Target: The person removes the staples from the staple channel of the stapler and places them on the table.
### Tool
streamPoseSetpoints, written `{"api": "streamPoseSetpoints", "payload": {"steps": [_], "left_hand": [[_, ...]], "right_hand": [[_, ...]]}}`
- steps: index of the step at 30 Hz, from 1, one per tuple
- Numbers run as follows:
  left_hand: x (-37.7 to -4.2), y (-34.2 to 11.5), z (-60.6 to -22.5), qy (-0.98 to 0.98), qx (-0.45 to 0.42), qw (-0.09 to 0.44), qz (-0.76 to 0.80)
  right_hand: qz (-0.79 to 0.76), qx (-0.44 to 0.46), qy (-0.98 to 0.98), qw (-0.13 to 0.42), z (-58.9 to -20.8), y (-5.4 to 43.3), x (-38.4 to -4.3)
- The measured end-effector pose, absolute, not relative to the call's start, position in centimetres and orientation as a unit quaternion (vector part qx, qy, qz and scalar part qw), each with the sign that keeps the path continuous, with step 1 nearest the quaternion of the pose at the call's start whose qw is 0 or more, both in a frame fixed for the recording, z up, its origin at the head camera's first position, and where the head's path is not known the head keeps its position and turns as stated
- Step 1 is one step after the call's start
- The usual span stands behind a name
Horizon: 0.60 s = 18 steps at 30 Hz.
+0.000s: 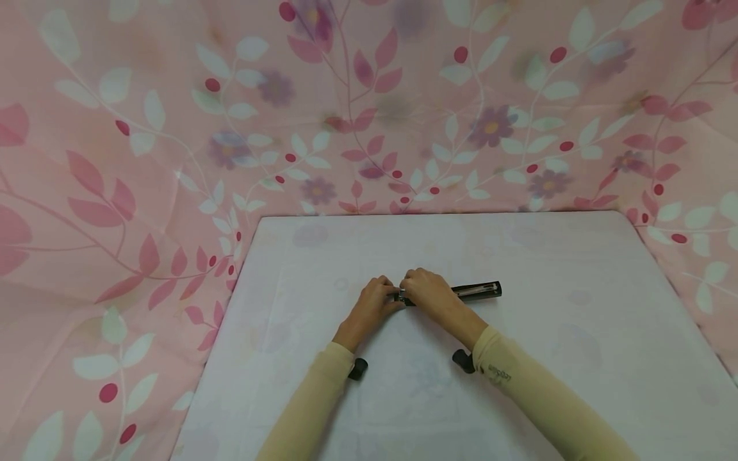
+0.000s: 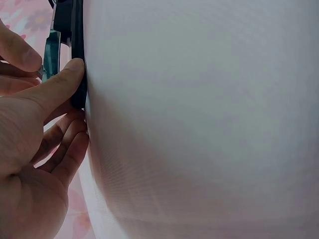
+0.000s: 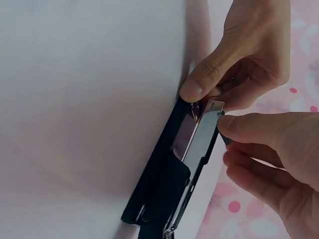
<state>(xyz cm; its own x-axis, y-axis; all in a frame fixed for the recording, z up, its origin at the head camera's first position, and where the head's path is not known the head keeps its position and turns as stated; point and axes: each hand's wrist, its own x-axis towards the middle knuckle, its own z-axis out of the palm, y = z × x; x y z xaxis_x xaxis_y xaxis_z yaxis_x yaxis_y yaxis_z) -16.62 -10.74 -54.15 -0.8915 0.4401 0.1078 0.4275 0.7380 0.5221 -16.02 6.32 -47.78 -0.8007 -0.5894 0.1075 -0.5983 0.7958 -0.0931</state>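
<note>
A black stapler (image 1: pixel 477 292) lies on the white-covered table, its top arm swung back and the inner side facing up. My left hand (image 1: pixel 371 307) grips the front end of its base, with the thumb (image 2: pixel 75 67) along the side. In the right wrist view, the silvery staple magazine (image 3: pixel 202 132) stands raised from the black base (image 3: pixel 157 159). My right hand (image 1: pixel 432 294) pinches the magazine near its front tip, thumb on one side and fingers behind. From the head view, this hand covers the stapler's middle. A small coil spring (image 3: pixel 169 233) shows at the lower edge.
The table (image 1: pixel 323 256) has a white cloth over it. Behind it and along the sides hangs a pink floral curtain (image 1: pixel 369 109). Dark wrist-camera mounts (image 1: pixel 358 369) stick out from both cream sleeves (image 1: pixel 311 403).
</note>
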Motion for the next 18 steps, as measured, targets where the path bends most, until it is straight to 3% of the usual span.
{"api": "streamPoseSetpoints", "payload": {"steps": [18], "left_hand": [[-16.5, -10.74, -54.0, 0.934, 0.227, 0.017, 0.276]], "right_hand": [[0.096, 0.337, -0.936, 0.01, -47.96, 6.72, -16.63]]}}
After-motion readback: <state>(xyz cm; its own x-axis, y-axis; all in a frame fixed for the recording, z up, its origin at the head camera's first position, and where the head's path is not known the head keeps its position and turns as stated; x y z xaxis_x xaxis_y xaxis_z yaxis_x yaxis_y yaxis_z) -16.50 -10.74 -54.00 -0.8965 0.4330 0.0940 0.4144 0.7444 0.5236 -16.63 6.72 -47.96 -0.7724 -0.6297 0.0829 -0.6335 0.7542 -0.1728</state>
